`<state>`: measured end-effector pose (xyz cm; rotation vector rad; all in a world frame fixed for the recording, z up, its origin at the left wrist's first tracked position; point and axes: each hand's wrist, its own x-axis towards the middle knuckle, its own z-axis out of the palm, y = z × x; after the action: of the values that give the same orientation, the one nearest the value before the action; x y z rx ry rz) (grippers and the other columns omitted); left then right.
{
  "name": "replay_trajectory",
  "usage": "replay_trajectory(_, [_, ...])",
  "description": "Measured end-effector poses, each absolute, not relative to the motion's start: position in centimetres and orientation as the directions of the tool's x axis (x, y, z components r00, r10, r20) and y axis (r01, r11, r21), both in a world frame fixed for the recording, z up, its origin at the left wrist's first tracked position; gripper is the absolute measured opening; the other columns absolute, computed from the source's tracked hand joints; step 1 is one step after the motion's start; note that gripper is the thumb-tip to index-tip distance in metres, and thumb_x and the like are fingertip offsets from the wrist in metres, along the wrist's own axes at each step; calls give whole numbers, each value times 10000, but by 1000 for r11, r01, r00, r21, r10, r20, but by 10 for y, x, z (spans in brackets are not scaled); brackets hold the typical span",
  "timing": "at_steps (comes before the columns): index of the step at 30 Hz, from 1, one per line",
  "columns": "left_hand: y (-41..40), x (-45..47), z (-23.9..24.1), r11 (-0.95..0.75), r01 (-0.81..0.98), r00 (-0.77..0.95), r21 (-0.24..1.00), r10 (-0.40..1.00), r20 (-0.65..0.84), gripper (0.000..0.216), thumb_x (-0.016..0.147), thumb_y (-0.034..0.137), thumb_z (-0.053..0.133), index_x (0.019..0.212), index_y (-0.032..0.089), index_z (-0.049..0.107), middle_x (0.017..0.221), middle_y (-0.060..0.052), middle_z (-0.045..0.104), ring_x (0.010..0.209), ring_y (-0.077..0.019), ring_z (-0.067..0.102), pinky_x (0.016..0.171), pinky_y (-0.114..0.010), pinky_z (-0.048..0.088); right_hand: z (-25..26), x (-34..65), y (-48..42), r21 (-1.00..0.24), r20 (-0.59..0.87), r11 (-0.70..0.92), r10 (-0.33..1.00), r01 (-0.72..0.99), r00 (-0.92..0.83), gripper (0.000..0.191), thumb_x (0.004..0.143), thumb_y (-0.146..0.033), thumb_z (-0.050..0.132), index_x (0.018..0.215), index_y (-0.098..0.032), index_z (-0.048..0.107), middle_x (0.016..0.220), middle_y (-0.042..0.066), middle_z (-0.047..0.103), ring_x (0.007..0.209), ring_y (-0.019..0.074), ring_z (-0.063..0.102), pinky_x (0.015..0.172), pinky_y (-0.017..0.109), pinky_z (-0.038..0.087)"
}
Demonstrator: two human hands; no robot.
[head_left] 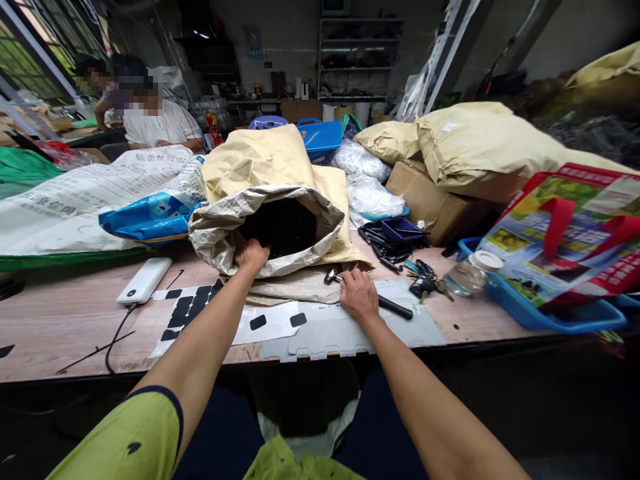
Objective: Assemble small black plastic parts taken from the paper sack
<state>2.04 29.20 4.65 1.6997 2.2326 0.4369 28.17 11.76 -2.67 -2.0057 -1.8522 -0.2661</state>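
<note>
Tugging the sack [215, 223] could spill its dark contents [290, 227] imo, since its mouth gapes wide, left hand [253, 253] at its lower rim, right hand [359, 293] over the hammer [395, 307] just in front, can't tell if either's gripping

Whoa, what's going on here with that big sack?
Someone has their left hand at the lower edge of an open tan sack, fingertips by its dark opening. Their right hand is on a black-handled hammer at the table. What's inside the sack is too dark to make out. Black rounded pieces lie on white paper near the sack.
</note>
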Motion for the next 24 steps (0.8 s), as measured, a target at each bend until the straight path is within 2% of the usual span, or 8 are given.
replay_trajectory(3, [289, 18, 56, 270, 874, -264, 404, 962, -73, 462, 836, 525, 671, 1111, 155, 708, 1224, -234, 688, 1157, -417, 639, 878, -479, 502, -25, 280, 117, -162, 383, -56, 916, 985, 116, 198, 931, -253, 548, 1094, -214, 653, 1043, 95, 577, 1001, 254, 442, 849, 354, 329])
replay_trajectory(5, [277, 14, 61, 219, 873, -244, 435, 970, 2, 419, 856, 540, 641, 1055, 181, 726, 1127, -191, 722, 1090, -387, 662, 855, -448, 499, -24, 280, 116, -160, 377, -59, 919, 985, 116, 205, 934, -252, 544, 1105, -215, 651, 1049, 95, 575, 1007, 254, 440, 849, 354, 330])
replay_trajectory(8, [238, 12, 61, -46, 865, -113, 499, 952, 284, 376, 911, 531, 582, 1013, 199, 727, 997, -118, 733, 963, -291, 669, 836, -373, 486, -23, 279, 116, -153, 375, -57, 920, 987, 111, 214, 938, -248, 537, 1118, -214, 647, 1059, 97, 571, 1011, 254, 438, 848, 356, 331])
replay_trajectory(10, [202, 14, 51, -301, 801, 87, 518, 914, 397, 356, 931, 519, 582, 1015, 201, 719, 964, -79, 722, 873, -225, 648, 801, -321, 479, -23, 279, 116, -150, 376, -57, 920, 987, 110, 218, 938, -248, 534, 1122, -215, 647, 1064, 98, 570, 1007, 255, 439, 851, 357, 331])
replay_trajectory(12, [168, 17, 34, -492, 691, 322, 530, 866, 383, 316, 930, 499, 612, 991, 207, 717, 932, -53, 708, 811, -191, 622, 753, -294, 468, -23, 279, 116, -146, 377, -59, 920, 987, 111, 220, 937, -253, 535, 1121, -214, 649, 1065, 101, 571, 1006, 257, 440, 856, 358, 329])
replay_trajectory(15, [136, 22, 5, -592, 610, 519, 527, 801, 298, 230, 906, 438, 677, 923, 211, 711, 870, -37, 683, 816, -193, 602, 748, -300, 451, -24, 279, 116, -140, 382, -60, 918, 988, 109, 221, 932, -257, 541, 1119, -209, 650, 1062, 103, 575, 1007, 260, 443, 866, 361, 328])
replay_trajectory(19, [129, 26, -15, -587, 626, 517, 514, 806, 290, 193, 869, 385, 728, 955, 214, 711, 923, -49, 672, 917, -227, 592, 837, -340, 441, -25, 279, 116, -137, 394, -60, 913, 989, 110, 205, 928, -247, 546, 1097, -211, 656, 1046, 97, 579, 1002, 256, 449, 862, 355, 332])
replay_trajectory(24, [135, 32, -18, -513, 636, 490, 576, 846, 212, 226, 849, 403, 744, 1013, 248, 734, 957, -37, 682, 950, -231, 587, 866, -349, 419, -25, 281, 115, -182, 405, -37, 908, 983, 110, 198, 932, -266, 563, 1094, -223, 669, 1033, 81, 594, 993, 243, 461, 865, 342, 343])
